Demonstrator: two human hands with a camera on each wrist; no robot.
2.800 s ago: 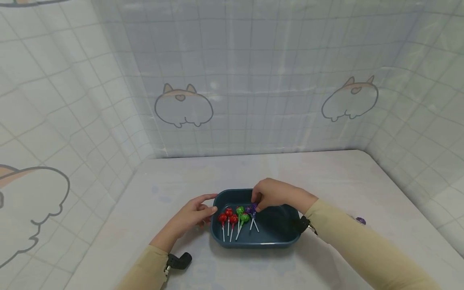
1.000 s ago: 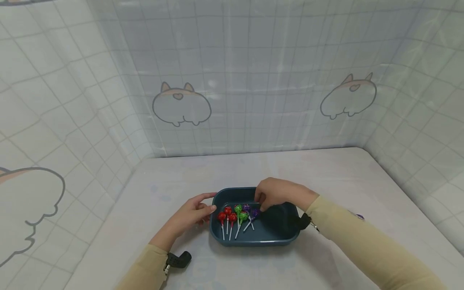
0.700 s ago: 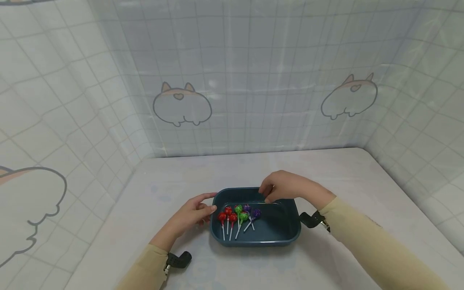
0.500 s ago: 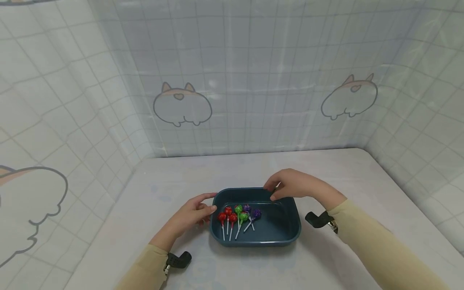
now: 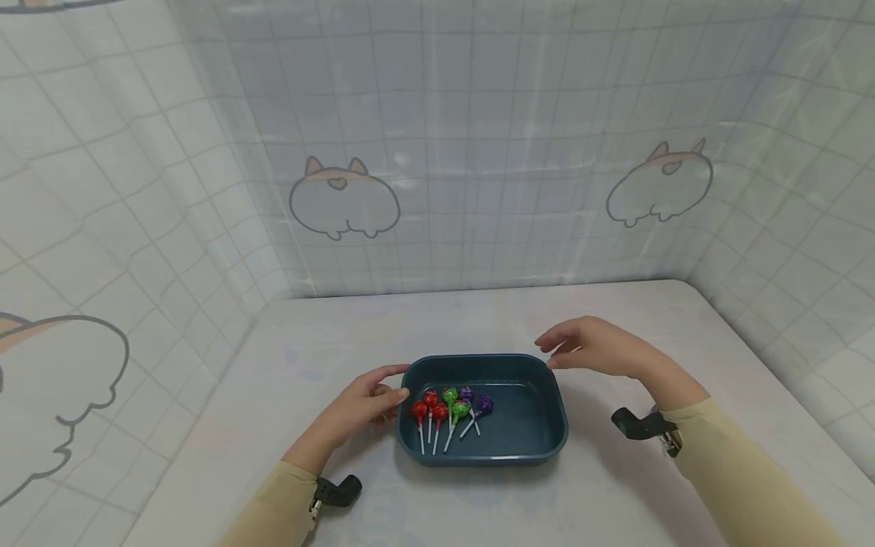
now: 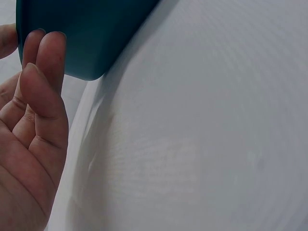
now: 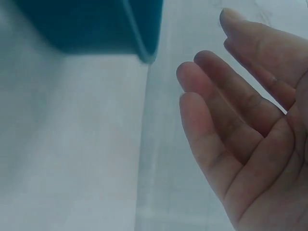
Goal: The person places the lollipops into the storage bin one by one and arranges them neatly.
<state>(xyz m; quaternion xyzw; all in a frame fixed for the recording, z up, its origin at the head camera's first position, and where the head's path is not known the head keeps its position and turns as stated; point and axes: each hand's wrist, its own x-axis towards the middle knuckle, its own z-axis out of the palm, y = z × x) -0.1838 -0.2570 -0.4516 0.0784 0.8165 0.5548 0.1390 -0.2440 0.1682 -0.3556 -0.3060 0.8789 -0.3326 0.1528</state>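
A dark teal tray [image 5: 547, 444] sits on the white table [image 5: 636, 501], near the front and about midway across, its long axis running left to right and its open side up. Inside, in the left half, lie seven lollipops close together in a row. The three red lollipops [image 5: 429, 408] are furthest left, the two green lollipops [image 5: 456, 404] are in the middle, and the two purple lollipops [image 5: 476, 399] are on the right. Their wrapped heads point toward the far wall of the tray and their white sticks point back toward the person; the green and purple sticks slant and cross one another. The right half of the tray holds nothing that can be seen.

The left hand [image 5: 361, 409] rests against the tray's left end, its straight fingers [image 6: 42, 72] lying together and touching the outer wall at a rounded corner. The right hand [image 5: 596, 348] hovers just beyond the tray's far right corner, apart from it, palm turned inward with fingers [image 7: 211, 130] loosely spread and holding nothing.

A pale gridded curtain [image 5: 437, 152] with cartoon animal prints surrounds the table on three sides.
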